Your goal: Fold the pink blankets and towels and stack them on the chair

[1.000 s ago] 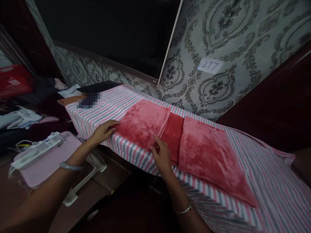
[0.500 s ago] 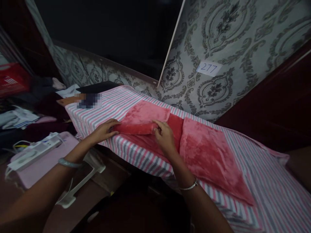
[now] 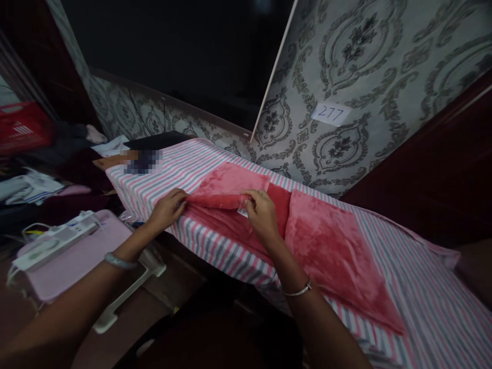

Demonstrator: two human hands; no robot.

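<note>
A red plush cloth (image 3: pixel 326 246) lies spread on a table covered with a striped cloth (image 3: pixel 149 187). Its left part has a folded edge (image 3: pixel 215 201) lifted toward the near side. My left hand (image 3: pixel 168 207) is closed on the left end of that edge, thumb against fingers. At the other end my right hand (image 3: pixel 261 212) pinches the same edge. A small white tag (image 3: pixel 242 211) shows just beside my right fingers. Under the lifted edge, a lower layer of red plush (image 3: pixel 226 225) rests near the table's front.
A large dark screen (image 3: pixel 177 61) hangs behind the table, and a paper marked 277 (image 3: pixel 331 114) is on the patterned wall. On the left are a power strip (image 3: pixel 57 246) on a pink stool (image 3: pixel 111 230), piled clothes (image 3: pixel 34 187) and a red bag (image 3: pixel 25 128).
The folded edge between my hands has turned up and looks narrower. A white tag has come into view by my right fingers. The camera view has shifted slightly.
</note>
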